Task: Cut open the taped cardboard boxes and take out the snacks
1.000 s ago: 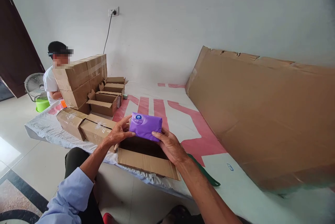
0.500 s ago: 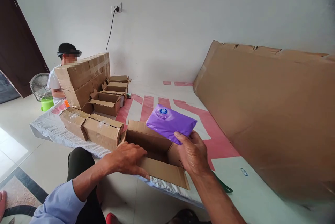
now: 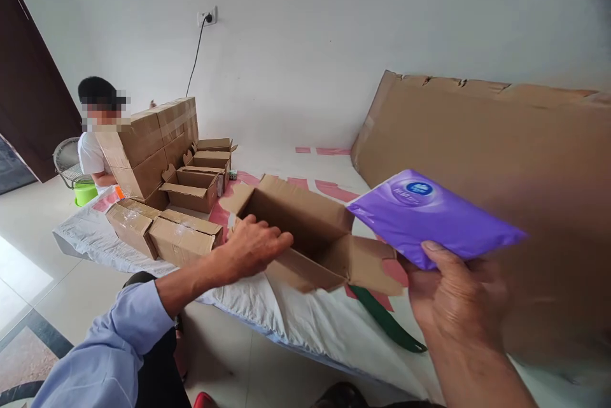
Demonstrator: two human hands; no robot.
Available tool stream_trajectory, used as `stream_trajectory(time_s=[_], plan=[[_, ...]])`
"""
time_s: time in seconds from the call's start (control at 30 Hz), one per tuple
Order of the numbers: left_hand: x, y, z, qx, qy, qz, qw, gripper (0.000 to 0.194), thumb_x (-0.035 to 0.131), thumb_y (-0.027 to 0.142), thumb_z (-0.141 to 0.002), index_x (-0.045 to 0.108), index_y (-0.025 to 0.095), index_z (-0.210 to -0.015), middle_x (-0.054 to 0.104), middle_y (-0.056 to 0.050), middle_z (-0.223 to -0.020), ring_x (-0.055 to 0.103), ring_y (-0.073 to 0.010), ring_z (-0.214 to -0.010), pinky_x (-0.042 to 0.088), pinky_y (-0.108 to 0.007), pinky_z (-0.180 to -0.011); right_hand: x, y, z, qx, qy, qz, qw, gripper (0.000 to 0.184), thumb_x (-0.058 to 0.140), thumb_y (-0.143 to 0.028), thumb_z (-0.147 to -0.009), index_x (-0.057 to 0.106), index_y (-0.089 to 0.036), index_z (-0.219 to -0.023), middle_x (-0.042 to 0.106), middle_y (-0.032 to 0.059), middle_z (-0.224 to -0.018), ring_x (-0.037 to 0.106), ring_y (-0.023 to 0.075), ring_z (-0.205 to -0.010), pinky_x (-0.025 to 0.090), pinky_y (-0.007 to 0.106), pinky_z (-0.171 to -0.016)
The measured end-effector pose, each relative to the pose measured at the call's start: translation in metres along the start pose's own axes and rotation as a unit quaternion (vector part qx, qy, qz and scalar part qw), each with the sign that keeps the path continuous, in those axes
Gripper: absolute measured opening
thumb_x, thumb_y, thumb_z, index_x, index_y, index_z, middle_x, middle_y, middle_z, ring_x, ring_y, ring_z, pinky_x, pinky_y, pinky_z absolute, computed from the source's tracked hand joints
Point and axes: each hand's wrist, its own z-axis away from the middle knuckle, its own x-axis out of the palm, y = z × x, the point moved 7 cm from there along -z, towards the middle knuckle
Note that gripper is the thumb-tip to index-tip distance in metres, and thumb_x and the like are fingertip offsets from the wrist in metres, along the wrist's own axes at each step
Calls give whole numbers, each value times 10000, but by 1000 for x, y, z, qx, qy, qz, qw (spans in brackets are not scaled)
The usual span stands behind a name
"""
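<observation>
**Purple pack in my right hand, open box under my left**

My right hand (image 3: pixel 458 300) is partly cut off at the lower edge, and only my thumb shows on top of the purple pack (image 3: pixel 432 217); the fingers beneath are hidden. I grip the pack by its near edge, raised and tilted, just right of the open cardboard box (image 3: pixel 305 230). The print on its round blue label is too small to read. My left hand (image 3: pixel 252 246) lies on the box's near wall, fingers curled loosely over the rim, holding nothing else. The box sits tipped on the white sheet (image 3: pixel 305 319), and its inside is dark. Behind it stand taped boxes (image 3: pixel 162 233) and stacked cartons (image 3: pixel 153 140), which hide most of another person (image 3: pixel 93 147). A large cardboard sheet (image 3: pixel 477 153) leans at right.
</observation>
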Motion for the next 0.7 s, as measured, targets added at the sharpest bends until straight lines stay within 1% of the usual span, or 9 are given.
stream_trajectory(time_s=[0.1,0.17,0.23,0.3,0.37,0.43,0.5,0.6,0.7], plan=[[-13,-38,-6,-38,6,-15,999,241,615,38,-952,652,193,-1133,786,-104,-1090,742,-274,-1079,473,-377,-841,-7,-2,-8,-11,13,-8,1000,309,840,-286,-521,705,-334,-795,728,-7,-986,715,336,-1087,477,741,-1193],[-19,-63,-4,-62,-7,6,998,186,710,89,-929,658,207,-1064,790,-87,-1092,741,-267,-1051,468,-349,-808,-9,5,-10,4,32,-10,999,359,856,-274,-495,689,-329,-808,716,-9,-995,707,346,-1120,468,753,-1191],[-27,-83,-1,-68,-4,42,997,172,784,130,-897,655,209,-980,790,-69,-1062,735,-256,-999,454,-326,-767,-7,16,-9,28,39,-10,999,387,874,-281,-469,659,-320,-788,710,-4,-981,706,350,-1109,475,753,-1175],[-43,-99,2,-60,31,73,995,173,796,126,-877,643,201,-908,780,-61,-1014,720,-243,-958,440,-312,-751,-1,29,-5,44,31,-8,999,393,887,-296,-465,653,-320,-780,713,5,-961,705,344,-1068,502,733,-1148],[-61,-113,4,-54,86,91,991,151,766,117,-873,634,190,-872,759,-56,-966,698,-232,-922,434,-305,-753,7,39,-1,49,14,-6,999,376,893,-321,-500,669,-321,-803,724,10,-959,705,322,-1036,534,686,-1122],[-70,-127,3,-56,116,105,986,131,740,113,-862,629,182,-854,730,-38,-900,673,-214,-867,426,-298,-741,12,48,2,49,4,-2,999,374,887,-319,-514,667,-310,-816,726,3,-945,709,298,-1012,566,636,-1085],[-65,-141,2,-66,100,115,986,142,747,113,-840,623,181,-828,698,-16,-824,648,-198,-816,412,-290,-719,15,56,4,50,-5,0,999,384,892,-315,-529,661,-303,-836,728,-5,-951,715,285,-1033,594,587,-1050],[-41,-157,5,-92,36,99,990,189,796,118,-800,619,185,-790,692,-13,-796,636,-198,-809,404,-290,-716,14,68,6,53,-13,9,998,395,906,-329,-559,674,-323,-879,738,-4,-991,714,288,-1073,630,542,-995],[-17,-165,13,-96,-6,81,992,167,798,126,-802,642,185,-802,721,-31,-856,650,-207,-830,420,-292,-738,7,81,8,57,-7,33,998,400,909,-367,-584,681,-335,-910,731,1,-1015,714,283,-1022,663,512,-878]])
